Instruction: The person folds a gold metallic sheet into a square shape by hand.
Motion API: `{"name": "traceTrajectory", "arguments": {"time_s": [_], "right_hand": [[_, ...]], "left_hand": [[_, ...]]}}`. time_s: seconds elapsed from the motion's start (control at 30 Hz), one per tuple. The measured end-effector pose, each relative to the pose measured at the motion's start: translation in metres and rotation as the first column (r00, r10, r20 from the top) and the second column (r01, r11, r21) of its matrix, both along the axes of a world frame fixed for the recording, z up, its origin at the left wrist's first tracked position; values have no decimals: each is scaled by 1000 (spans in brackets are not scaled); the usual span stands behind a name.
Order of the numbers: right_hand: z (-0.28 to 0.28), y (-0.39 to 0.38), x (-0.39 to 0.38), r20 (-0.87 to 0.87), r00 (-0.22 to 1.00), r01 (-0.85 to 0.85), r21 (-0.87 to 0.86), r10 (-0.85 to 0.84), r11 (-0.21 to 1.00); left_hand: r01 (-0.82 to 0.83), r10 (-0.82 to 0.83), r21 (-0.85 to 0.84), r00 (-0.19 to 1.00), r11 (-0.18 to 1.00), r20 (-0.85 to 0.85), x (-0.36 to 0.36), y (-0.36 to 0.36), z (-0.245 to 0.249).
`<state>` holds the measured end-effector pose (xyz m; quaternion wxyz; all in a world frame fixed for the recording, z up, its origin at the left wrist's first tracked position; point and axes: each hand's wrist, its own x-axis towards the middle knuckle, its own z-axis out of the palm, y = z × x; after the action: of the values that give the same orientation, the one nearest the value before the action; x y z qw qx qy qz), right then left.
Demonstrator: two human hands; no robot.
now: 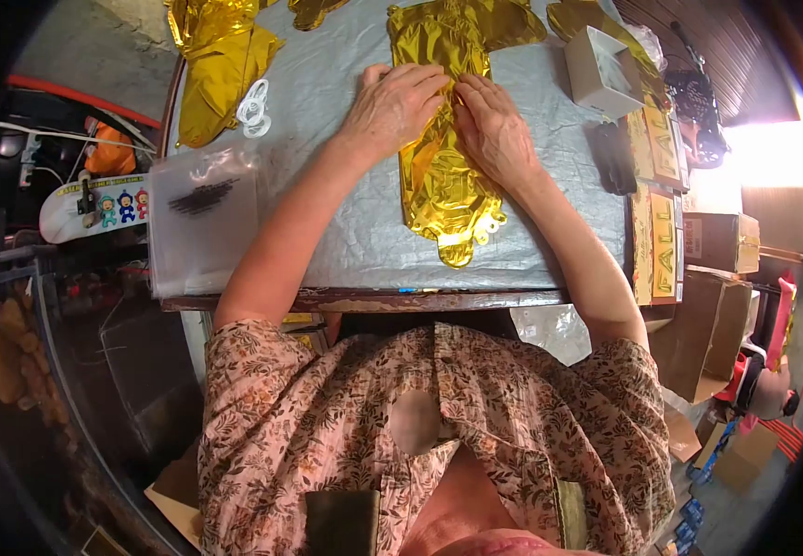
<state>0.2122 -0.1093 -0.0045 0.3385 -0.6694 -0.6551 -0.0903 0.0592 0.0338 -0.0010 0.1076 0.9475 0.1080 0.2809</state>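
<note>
A flat gold foil balloon point(452, 190) lies lengthwise on the grey-covered table, its crinkled narrow tail pointing towards me. My left hand point(394, 109) rests over its left side, fingers bent and closed on the foil near the middle. From the other side my right hand point(494, 130) meets it, fingers together and pressed onto the same foil. The fingertips of both hands are almost touching; the thumbs are mostly hidden. Left of my left hand lies a small bundle of white rings or ribbon point(254, 109).
More gold foil point(225, 88) lies at the table's back left. A white open box point(602, 74) stands at the right, near yellow boxes point(656, 241) along the edge. Clear plastic bags point(202, 222) cover the front left corner. Cardboard boxes point(702, 324) stack beyond the right side.
</note>
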Motion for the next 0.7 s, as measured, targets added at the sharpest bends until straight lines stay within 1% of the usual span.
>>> {"name": "traceTrajectory", "arguments": {"time_s": [0.17,0.3,0.37,0.5,0.6,0.67,0.7], "right_hand": [[-1,0,-1,-2,1000,18,-4,-18,1000],[-3,0,-1,-2,1000,13,-4,-13,1000],[-1,0,-1,-25,1000,4,-13,-4,1000],[-2,0,-1,-11,1000,13,-9,-13,1000],[-3,-1,0,-13,1000,28,3,-27,1000],[1,-3,1,-68,998,-4,8,5,1000],[-1,-3,10,-65,998,3,7,-2,1000]], "left_hand": [[-38,38,-11,999,999,-11,7,3,4],[-37,37,-7,999,999,-1,24,1,6],[-49,49,-10,999,999,9,33,5,1],[-80,80,-20,997,997,-7,41,7,-11],[-61,63,-75,998,995,16,41,6,-12],[-84,85,-77,996,993,16,42,6,-11],[-97,97,-59,995,994,-3,41,6,-10]]}}
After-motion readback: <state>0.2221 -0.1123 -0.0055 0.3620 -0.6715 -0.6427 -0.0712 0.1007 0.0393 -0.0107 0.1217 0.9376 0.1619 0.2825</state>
